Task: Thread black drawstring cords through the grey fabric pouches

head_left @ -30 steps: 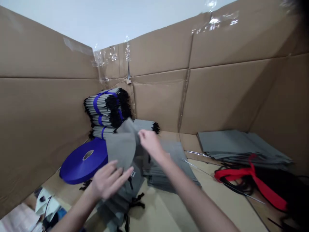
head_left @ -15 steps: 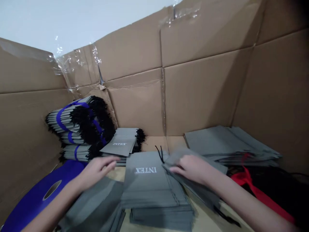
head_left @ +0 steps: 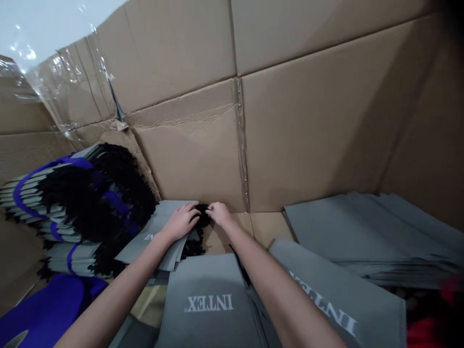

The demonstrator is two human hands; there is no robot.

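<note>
My left hand (head_left: 182, 221) rests on the top pouch of a stack of grey fabric pouches (head_left: 159, 215), its fingers loosely spread near the corded edge. At that edge, a fringe of black drawstrings (head_left: 195, 239) sticks out. My right hand (head_left: 219, 213) pinches at the far end of these drawstrings, thumb and fingers together. Below my wrists lies a pile of grey INTEX pouches (head_left: 208, 282), print upside down to me. Under my right forearm, another grey INTEX pouch (head_left: 348, 290) lies at a slant.
Bundles of grey pouches (head_left: 72, 256) tied with blue ribbon stand at the left, above a blue ribbon roll (head_left: 47, 304). Flat grey pouches (head_left: 362, 227) are stacked at the right, with something red (head_left: 422, 333) near them. Cardboard walls (head_left: 188, 169) enclose the back.
Both hands have moved forward to the back-left pouch stack. My right hand has let go of the pouch at the right, which now lies slanted. The view has shifted closer.
</note>
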